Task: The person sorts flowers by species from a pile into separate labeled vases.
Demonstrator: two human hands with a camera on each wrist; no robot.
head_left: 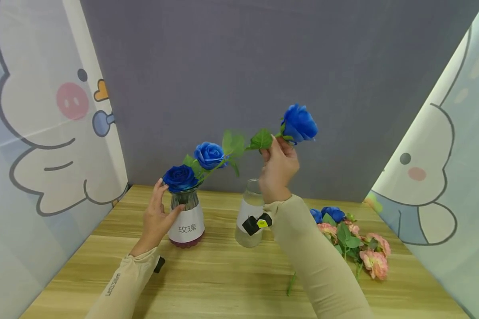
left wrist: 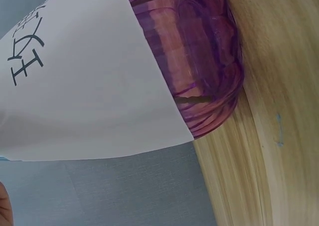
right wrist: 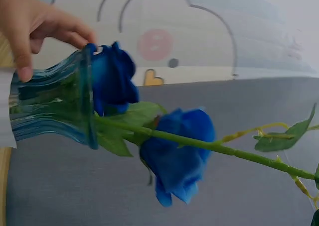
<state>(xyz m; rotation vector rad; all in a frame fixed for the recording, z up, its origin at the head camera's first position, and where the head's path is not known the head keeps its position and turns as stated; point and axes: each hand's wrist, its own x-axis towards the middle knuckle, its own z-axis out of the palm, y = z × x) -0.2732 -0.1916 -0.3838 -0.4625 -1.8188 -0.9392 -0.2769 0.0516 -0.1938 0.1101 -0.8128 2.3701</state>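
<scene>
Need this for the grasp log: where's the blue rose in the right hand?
Head view, right of centre: the blue rose blooms up and right of the right hand, its stem slanting down-left toward the purple-bottomed vase.

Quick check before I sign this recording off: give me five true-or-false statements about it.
1. The right hand pinches a blue rose. True.
2. The left hand touches the clear bottle. False: it is at the purple-bottomed vase.
3. That vase bears a white label with dark writing. True.
4. The pink flowers stand in a vase. False: they lie on the table.
5. In the head view, the pinched rose is higher than the two blue roses at the vase's mouth. True.
</scene>
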